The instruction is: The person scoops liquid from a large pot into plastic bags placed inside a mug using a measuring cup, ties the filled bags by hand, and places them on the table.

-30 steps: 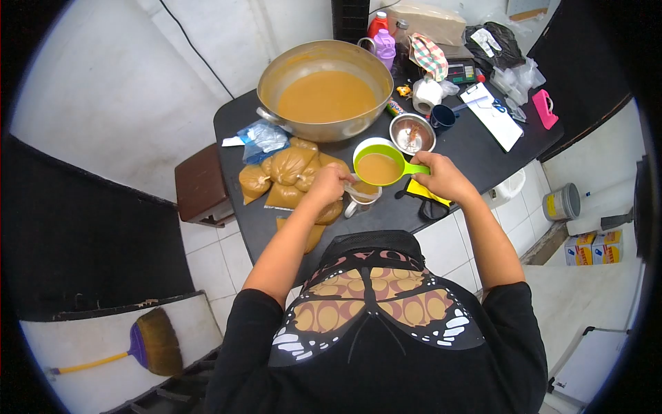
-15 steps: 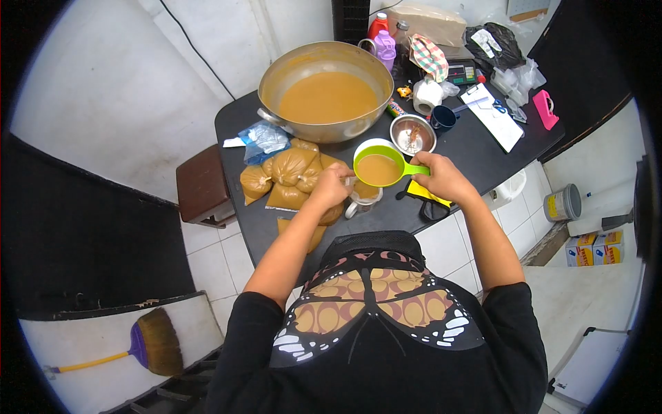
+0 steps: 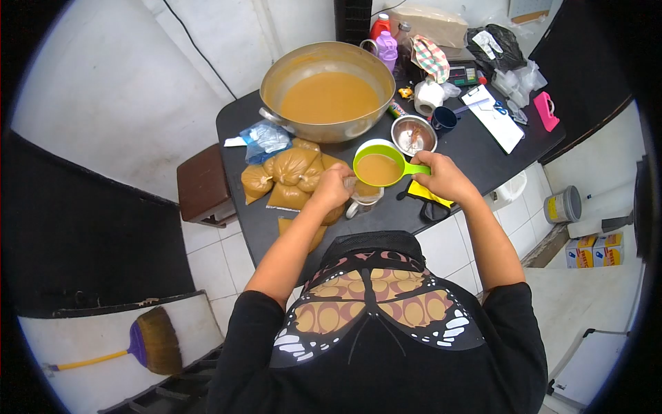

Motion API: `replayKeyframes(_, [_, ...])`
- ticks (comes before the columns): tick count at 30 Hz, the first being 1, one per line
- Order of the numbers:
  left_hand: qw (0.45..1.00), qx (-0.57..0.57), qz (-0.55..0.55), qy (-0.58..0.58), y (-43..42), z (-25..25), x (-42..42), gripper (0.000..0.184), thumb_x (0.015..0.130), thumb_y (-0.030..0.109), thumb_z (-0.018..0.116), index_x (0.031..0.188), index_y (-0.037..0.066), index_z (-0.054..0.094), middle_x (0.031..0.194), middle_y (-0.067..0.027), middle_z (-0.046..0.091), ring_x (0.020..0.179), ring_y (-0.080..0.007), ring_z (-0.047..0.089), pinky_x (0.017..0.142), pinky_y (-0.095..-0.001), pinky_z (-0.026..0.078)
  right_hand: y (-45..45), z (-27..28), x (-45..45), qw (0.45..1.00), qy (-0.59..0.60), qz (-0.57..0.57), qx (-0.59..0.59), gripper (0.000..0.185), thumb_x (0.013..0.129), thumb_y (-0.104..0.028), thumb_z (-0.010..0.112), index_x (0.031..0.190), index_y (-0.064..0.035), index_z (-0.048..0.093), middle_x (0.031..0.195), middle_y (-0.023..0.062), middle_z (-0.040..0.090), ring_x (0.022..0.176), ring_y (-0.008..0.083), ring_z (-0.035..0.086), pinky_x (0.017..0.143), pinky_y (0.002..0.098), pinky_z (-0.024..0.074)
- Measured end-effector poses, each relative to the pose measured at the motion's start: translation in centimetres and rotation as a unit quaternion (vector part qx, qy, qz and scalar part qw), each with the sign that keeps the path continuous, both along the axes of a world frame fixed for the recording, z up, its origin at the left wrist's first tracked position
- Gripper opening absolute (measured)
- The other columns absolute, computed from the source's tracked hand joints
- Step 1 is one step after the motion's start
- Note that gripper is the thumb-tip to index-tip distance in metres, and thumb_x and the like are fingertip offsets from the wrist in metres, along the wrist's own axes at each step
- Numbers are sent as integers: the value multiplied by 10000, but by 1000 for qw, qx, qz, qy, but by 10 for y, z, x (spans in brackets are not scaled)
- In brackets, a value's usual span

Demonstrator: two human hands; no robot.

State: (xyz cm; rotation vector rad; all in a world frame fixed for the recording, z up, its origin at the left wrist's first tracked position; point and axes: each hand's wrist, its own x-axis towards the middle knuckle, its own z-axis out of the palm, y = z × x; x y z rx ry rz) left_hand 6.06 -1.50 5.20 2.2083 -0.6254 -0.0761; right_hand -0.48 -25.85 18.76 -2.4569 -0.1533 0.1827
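My right hand point(image 3: 441, 176) grips the handle of a lime-green dipper point(image 3: 400, 150), which holds brown liquid. The dipper hangs over a mug point(image 3: 365, 201) near the front of the table, hiding part of its mouth. A clear plastic bag point(image 3: 353, 185) lines the mug, with its edge pinched in the closed fingers of my left hand point(image 3: 334, 186). Beside that hand lie several knotted bags of brown liquid point(image 3: 294, 165). Behind the dipper a white bowl point(image 3: 365, 145) shows only in part. Farther back stands a large metal pot point(image 3: 272, 76) of the same liquid.
On the black table point(image 3: 414, 214) are a steel bowl point(image 3: 429, 141), a dark mug point(image 3: 443, 119), a clipboard point(image 3: 502, 127), a blue plastic bag point(image 3: 267, 141) and a yellow-and-black item point(image 3: 429, 195). Bottles point(image 3: 386, 50) and a tissue roll point(image 3: 427, 100) stand toward the back. A brown stool point(image 3: 205, 176) is at left.
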Motion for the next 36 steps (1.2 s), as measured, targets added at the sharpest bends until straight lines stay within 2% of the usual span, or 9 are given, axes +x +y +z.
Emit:
replayKeyframes(6, [1000,-15,-25,-6,4,-8,4,395,618,61,669,1008,14,625,1012,-166,589,914,-309,584,799,-342,465,-1,2,0,1000,-5,1,-13,245,725,-67,649,943,9,568,824,178,606,797,302,593,726,358,442])
replayKeyframes(12, [998,-16,-56,1,7,-23,10,483,627,25,621,1108,18,581,1127,-161,540,953,-290,576,797,-322,467,1,2,2,1000,1,1,-13,231,727,-69,647,931,9,573,828,176,613,798,292,599,727,354,443])
replayKeyframes(17, [996,-54,-49,54,8,-18,7,517,629,19,623,1142,7,556,1202,-131,489,807,-194,581,715,-276,483,2,3,2,1000,-2,1,-12,216,727,-64,646,916,12,573,818,177,613,790,285,602,722,353,444])
replayKeyframes(21, [987,-91,-34,129,8,9,-3,558,623,20,637,1170,-11,529,1222,-116,467,673,-118,552,643,-242,483,2,4,2,1000,-6,3,-17,213,724,-58,646,910,13,570,811,179,611,784,292,601,718,357,443])
replayKeyframes(27, [977,-124,-42,169,9,6,-1,623,610,-11,639,1212,-33,480,1265,-106,420,657,-108,554,600,-228,483,5,8,1,1000,-8,4,-29,215,721,-57,644,912,11,571,812,189,609,790,316,598,721,367,443])
replayKeyframes(36, [975,-134,-53,168,10,-7,10,648,597,-39,608,1229,-29,466,1269,-117,401,614,-103,561,536,-236,492,13,12,1,997,-30,10,-69,227,718,-54,636,926,13,579,841,214,611,839,355,593,739,388,448])
